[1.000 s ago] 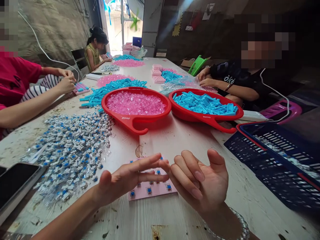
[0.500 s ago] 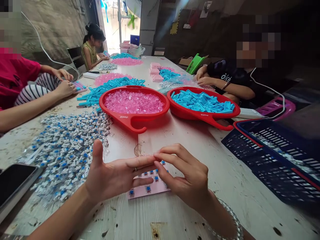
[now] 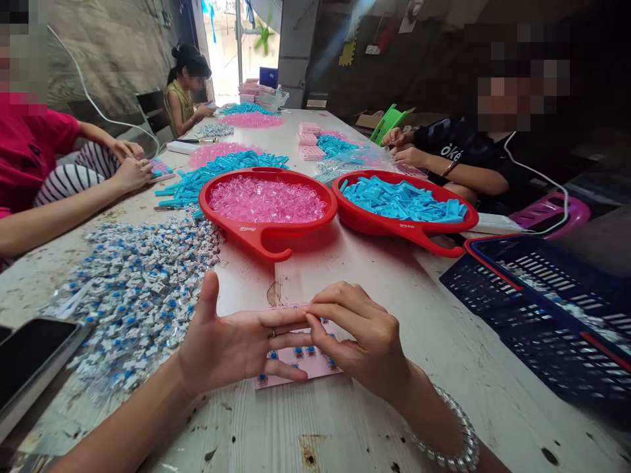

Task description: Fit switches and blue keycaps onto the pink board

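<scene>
My left hand (image 3: 236, 341) is held palm up with its fingers stretched out, open and holding nothing. A ring shows on one of its fingers. The fingertips of my right hand (image 3: 359, 338) are closed on the tip of my left index finger; whether anything small sits between them is hidden. Beneath both hands lies a pink plate (image 3: 296, 374) with rows of small blue-centred switches, partly covered by my fingers. To the left of my left hand spreads a heap of white and blue key switches (image 3: 142, 295).
Two red basins stand ahead, one with pink clear pieces (image 3: 269, 200), one with blue pieces (image 3: 401, 200). A dark blue basket (image 3: 537, 315) is at the right, a phone (image 3: 37, 361) at the left. Three other people sit along the table (image 3: 374, 420).
My left fingers have spread a little apart, and the hand has shifted slightly right. My right fingertips stay at the left index fingertip. The view has shifted slightly.
</scene>
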Action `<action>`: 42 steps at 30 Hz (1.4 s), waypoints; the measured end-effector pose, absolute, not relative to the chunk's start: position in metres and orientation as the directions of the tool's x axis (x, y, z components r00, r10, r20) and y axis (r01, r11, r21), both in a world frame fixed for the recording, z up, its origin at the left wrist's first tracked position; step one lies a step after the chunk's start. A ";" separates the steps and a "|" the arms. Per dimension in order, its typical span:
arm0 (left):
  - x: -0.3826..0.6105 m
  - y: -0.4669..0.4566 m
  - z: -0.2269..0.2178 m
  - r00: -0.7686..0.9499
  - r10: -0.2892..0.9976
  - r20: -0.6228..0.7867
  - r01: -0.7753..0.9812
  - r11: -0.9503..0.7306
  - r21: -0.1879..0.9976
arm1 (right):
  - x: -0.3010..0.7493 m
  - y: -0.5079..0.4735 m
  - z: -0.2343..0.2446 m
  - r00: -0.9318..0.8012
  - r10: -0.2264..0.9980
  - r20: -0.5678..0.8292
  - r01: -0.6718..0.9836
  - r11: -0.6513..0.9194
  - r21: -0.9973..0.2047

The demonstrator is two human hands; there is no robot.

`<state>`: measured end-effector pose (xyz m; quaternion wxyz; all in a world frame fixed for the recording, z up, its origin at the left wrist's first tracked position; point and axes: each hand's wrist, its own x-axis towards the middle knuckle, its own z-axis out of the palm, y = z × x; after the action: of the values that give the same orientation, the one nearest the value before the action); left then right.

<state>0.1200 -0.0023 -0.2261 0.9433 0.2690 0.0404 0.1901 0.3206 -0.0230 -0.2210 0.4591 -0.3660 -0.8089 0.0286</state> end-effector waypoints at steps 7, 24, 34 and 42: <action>0.121 -0.004 -0.226 0.921 0.390 0.009 -0.341 0.794 0.503 | 0.319 -0.024 -0.223 -0.294 0.617 0.730 0.582 0.722 -0.375; 0.120 -0.002 -0.226 0.920 0.390 0.033 -0.349 0.780 0.520 | 0.319 -0.022 -0.222 -0.290 0.622 0.727 0.567 0.724 -0.393; 0.120 -0.003 -0.225 0.916 0.401 0.018 -0.353 0.784 0.510 | 0.319 -0.022 -0.221 -0.278 0.614 0.739 0.561 0.728 -0.394; 0.119 -0.003 -0.226 0.918 0.397 0.023 -0.352 0.782 0.514 | 0.318 -0.022 -0.222 -0.271 0.621 0.736 0.556 0.725 -0.407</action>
<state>0.1189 -0.0026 -0.2258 0.9430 0.2635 0.0431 0.1984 0.3184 -0.0222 -0.2217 0.4777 -0.3693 -0.7964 0.0338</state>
